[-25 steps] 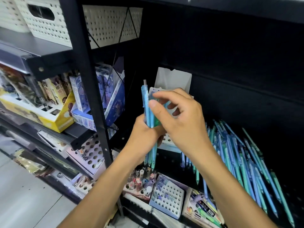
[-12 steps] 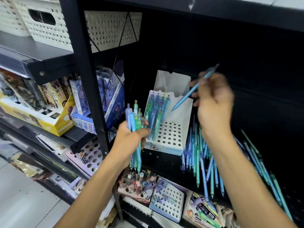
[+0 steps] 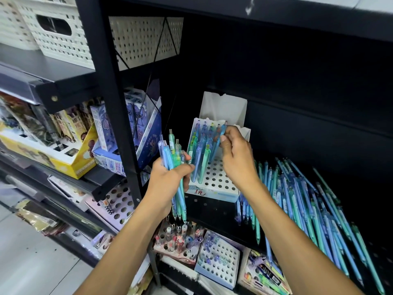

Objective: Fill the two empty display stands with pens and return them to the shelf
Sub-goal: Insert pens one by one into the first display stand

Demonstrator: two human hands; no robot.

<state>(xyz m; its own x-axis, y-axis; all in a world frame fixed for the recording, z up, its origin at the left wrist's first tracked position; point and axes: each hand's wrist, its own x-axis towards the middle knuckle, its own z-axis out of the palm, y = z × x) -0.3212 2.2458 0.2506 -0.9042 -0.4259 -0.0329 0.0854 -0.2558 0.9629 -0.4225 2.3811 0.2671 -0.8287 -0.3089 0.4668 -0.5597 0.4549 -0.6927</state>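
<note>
A white display stand (image 3: 219, 179) with a grid of holes sits on the black shelf, several blue and green pens upright in its back left rows. My left hand (image 3: 168, 177) grips a bundle of blue and green pens (image 3: 173, 158) just left of the stand. My right hand (image 3: 236, 156) pinches the top of a blue pen (image 3: 220, 135) that stands slanted in the stand's back row. A heap of loose blue and green pens (image 3: 308, 199) lies on the shelf to the right of the stand.
A black upright post (image 3: 114, 116) stands just left of my left hand. Blue boxes (image 3: 127, 133) and a yellow box (image 3: 63, 158) fill the left shelves. Lower shelves hold more holed stands (image 3: 217, 260) and small items. White perforated baskets (image 3: 136, 39) sit above.
My right hand came down from above the stand with a single blue pen and now holds it in the back row. My left hand with the bundle shifted slightly right, toward the stand.
</note>
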